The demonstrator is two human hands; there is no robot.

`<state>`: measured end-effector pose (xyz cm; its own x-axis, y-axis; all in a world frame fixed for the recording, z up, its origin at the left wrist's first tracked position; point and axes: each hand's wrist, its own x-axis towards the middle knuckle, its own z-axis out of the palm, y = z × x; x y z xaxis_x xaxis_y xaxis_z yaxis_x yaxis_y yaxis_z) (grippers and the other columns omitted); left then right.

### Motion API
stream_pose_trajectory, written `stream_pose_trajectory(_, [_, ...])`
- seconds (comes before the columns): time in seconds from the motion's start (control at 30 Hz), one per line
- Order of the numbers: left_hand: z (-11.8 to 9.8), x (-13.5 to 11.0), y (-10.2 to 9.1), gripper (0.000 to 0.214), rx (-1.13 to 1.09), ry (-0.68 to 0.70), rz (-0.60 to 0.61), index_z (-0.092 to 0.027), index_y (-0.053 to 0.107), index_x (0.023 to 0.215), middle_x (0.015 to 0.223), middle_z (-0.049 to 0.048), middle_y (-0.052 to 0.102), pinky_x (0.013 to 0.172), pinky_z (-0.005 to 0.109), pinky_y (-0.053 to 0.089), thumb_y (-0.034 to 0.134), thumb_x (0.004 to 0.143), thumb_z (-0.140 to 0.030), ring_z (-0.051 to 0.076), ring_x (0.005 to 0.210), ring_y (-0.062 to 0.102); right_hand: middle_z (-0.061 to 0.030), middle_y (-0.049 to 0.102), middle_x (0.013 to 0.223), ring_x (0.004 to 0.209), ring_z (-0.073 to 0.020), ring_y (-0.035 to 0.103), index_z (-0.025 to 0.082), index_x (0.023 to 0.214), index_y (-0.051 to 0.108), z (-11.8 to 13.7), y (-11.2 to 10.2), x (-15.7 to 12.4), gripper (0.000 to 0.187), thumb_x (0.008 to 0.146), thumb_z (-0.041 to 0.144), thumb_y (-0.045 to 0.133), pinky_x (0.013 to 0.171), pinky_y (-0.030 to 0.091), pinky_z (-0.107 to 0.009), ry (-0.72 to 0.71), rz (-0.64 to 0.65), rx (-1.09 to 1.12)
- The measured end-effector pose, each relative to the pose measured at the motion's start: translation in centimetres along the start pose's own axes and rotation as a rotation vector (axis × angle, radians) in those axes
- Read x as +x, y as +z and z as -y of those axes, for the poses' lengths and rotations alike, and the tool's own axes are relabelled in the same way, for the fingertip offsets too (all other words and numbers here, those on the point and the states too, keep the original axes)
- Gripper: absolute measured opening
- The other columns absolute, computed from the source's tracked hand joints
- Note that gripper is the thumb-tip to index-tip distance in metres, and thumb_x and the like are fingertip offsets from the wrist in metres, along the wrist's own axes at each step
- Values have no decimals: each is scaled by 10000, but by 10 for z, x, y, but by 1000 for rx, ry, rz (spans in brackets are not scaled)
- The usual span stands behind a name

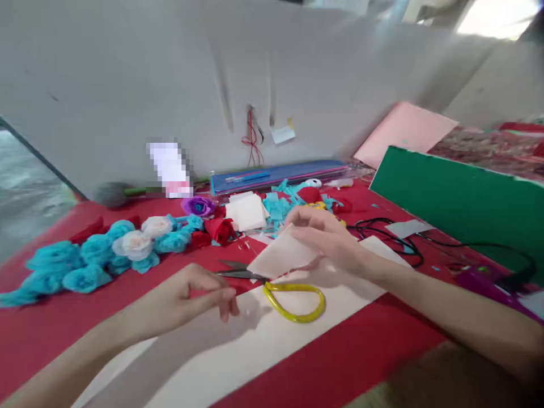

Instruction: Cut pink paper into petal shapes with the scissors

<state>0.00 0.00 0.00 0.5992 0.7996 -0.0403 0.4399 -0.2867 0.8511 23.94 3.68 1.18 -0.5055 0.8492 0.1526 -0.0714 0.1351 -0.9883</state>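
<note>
My right hand (329, 235) is closed on a small folded piece of pale pink paper (280, 255), holding it just above the table. My left hand (193, 294) hovers beside it with fingers curled in a pinch; whether anything is in them I cannot make out. Yellow-handled scissors (293, 300) lie on a long white paper strip (238, 351) between the hands, blades pointing left.
A row of blue, white, purple and red paper flowers (106, 255) lies at the left on the red tablecloth (361, 362). Paper scraps, a white pad (246, 212), a blue folder (276, 175), a green board (459, 198), pink sheet and black cable (395, 238) fill the back and right.
</note>
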Motion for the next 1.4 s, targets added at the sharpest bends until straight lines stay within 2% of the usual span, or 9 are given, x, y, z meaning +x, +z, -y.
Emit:
stream_pose_trajectory(0.07, [2, 2, 2, 208, -41, 10, -179, -185, 619, 749, 776, -15, 662, 693, 194, 466, 455, 868, -229, 115, 748, 606, 26, 472, 640, 553, -69, 457, 153, 740, 468, 1, 2, -3, 89, 725, 229, 512, 495, 319, -164, 78, 81, 32])
stream_pose_trajectory(0.13, [2, 3, 4, 137, -63, 62, -269, -223, 561, 920, 922, -13, 628, 775, 210, 460, 431, 880, -213, 117, 867, 588, 20, 476, 625, 534, -80, 461, 153, 749, 462, 1, 5, -5, 96, 711, 234, 497, 485, 328, -177, 141, 139, 50])
stream_pose_trajectory(0.2, [1, 2, 7, 216, -82, 161, -271, -282, 505, 1059, 1033, -12, 595, 819, 227, 463, 442, 874, -190, 126, 941, 577, 19, 476, 619, 526, -83, 458, 155, 760, 456, -1, 11, -7, 100, 709, 236, 486, 477, 331, -180, 193, 175, 55])
stream_pose_trajectory(0.27, [-2, -1, 10, 324, -23, 271, -181, -334, 510, 1114, 1043, -19, 602, 795, 205, 471, 480, 851, -146, 127, 933, 584, 26, 461, 610, 517, -74, 438, 154, 747, 456, -2, 17, -9, 89, 719, 232, 488, 465, 318, -173, 218, 187, 40])
stream_pose_trajectory(0.4, [-6, -5, 14, 353, 133, 370, 24, -327, 615, 1060, 954, -3, 623, 698, 166, 462, 522, 819, -86, 118, 832, 591, 34, 454, 629, 524, -55, 410, 144, 724, 472, -4, 25, -11, 70, 743, 202, 506, 477, 316, -163, 213, 209, -23])
stream_pose_trajectory(0.57, [-2, -1, 13, 188, 63, 416, 60, -233, 694, 924, 819, 52, 644, 809, 287, 462, 542, 824, -189, 178, 832, 597, 29, 480, 651, 575, -63, 439, 137, 751, 491, -5, 29, -16, 71, 783, 198, 509, 518, 349, -169, 116, 229, -133])
stream_pose_trajectory(0.77, [-5, 2, 11, 62, 101, 393, -50, -206, 672, 743, 747, 16, 685, 796, 266, 483, 661, 723, -148, 159, 768, 626, 9, 545, 735, 674, -66, 470, 112, 767, 559, 1, 33, -27, 46, 785, 138, 526, 605, 364, -173, -70, 158, -329])
stream_pose_trajectory(0.97, [-16, 1, 15, 133, 179, 340, -242, -188, 621, 600, 693, 5, 675, 685, 197, 494, 644, 722, -141, 143, 733, 629, -7, 565, 689, 633, -54, 471, 68, 774, 603, 2, 37, -32, 106, 803, 127, 520, 590, 376, -152, -301, 146, -527])
stream_pose_trajectory(1.4, [-17, 1, 19, 192, 268, 301, -353, -185, 576, 539, 638, -6, 630, 615, 222, 468, 636, 719, -163, 132, 657, 577, -31, 586, 682, 618, -65, 492, 46, 786, 626, -4, 39, -30, 119, 779, 100, 521, 579, 391, -163, -388, 79, -635])
